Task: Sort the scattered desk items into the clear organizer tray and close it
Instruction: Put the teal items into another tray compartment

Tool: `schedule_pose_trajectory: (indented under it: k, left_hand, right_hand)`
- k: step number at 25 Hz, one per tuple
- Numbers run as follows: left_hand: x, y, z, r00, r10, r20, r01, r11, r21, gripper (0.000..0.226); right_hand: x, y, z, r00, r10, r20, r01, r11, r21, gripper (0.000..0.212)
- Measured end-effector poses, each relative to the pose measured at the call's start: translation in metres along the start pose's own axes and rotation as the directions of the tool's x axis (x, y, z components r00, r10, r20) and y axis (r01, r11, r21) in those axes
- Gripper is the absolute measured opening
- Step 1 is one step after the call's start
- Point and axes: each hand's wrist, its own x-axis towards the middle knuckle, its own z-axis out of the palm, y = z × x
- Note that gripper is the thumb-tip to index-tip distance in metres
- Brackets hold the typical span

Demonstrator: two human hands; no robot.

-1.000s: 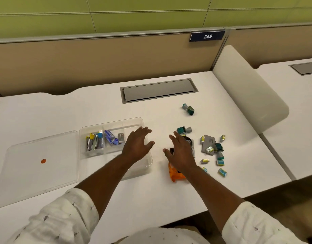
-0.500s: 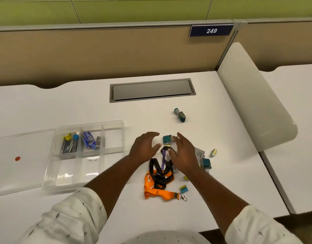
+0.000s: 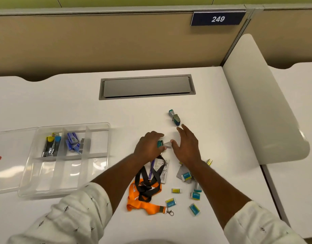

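The clear organizer tray (image 3: 97, 173) lies open at the left, with nail clippers (image 3: 50, 147) and blue packets (image 3: 72, 140) in its back compartments. My left hand (image 3: 148, 146) is closed around a teal and grey sharpener (image 3: 162, 144) at mid-desk. My right hand (image 3: 187, 147) is spread open just right of it, thumb touching the grey end. Another teal and grey sharpener pair (image 3: 174, 118) lies beyond my right fingertips. Black and orange lanyards (image 3: 146, 192) with a card, plus several small erasers (image 3: 171, 202), are scattered near my forearms.
The tray's clear lid (image 3: 11, 155) with a red dot lies flat at the far left. A grey cable hatch (image 3: 146, 87) is set into the desk behind. A white rounded divider panel (image 3: 267, 106) bounds the desk on the right.
Both hands moved forward, away from the tray, onto the sharpener. My left hand has closed on it. The camera view shifted, putting the tray further left.
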Motion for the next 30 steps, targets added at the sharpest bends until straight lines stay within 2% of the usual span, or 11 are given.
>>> schedule_pose_trajectory:
  k: [7, 12, 17, 20, 24, 27, 30]
  left_hand:
    - [0.015, 0.004, 0.003, 0.999, 0.027, 0.036, -0.029, 0.997, 0.075, 0.07]
    - [0.01, -0.002, 0.002, 1.0, -0.005, 0.017, 0.003, 0.994, 0.107, 0.059]
    - [0.001, -0.006, 0.0, 1.0, -0.019, -0.013, 0.019, 1.0, 0.013, 0.051]
    - [-0.006, -0.009, -0.005, 0.999, -0.028, -0.035, 0.027, 0.999, -0.035, 0.049]
    - [-0.017, -0.009, -0.015, 0.995, -0.064, -0.078, 0.057, 0.995, -0.087, 0.047]
    - [-0.029, -0.012, -0.024, 0.988, -0.083, -0.13, 0.071, 0.993, -0.094, 0.047]
    - [-0.045, -0.019, -0.036, 0.976, -0.091, -0.2, 0.067, 0.99, -0.125, 0.049]
  right_hand:
    - [0.042, 0.002, -0.004, 0.999, 0.024, -0.024, -0.023, 0.999, 0.035, 0.064]
    - [0.066, -0.001, -0.004, 1.0, 0.004, -0.013, -0.004, 1.0, 0.018, 0.063]
    - [0.071, -0.01, -0.002, 0.997, -0.006, -0.075, 0.002, 0.999, -0.049, 0.031]
    - [0.063, -0.013, 0.002, 0.996, 0.014, -0.092, -0.014, 1.0, -0.002, 0.017]
    - [0.043, -0.021, 0.005, 0.994, 0.074, -0.085, -0.061, 0.987, 0.148, 0.025]
    - [0.024, -0.037, 0.008, 0.995, 0.045, -0.092, -0.02, 0.967, 0.255, 0.036]
    - [0.007, -0.058, 0.012, 0.998, -0.005, -0.066, 0.024, 0.958, 0.285, 0.036]
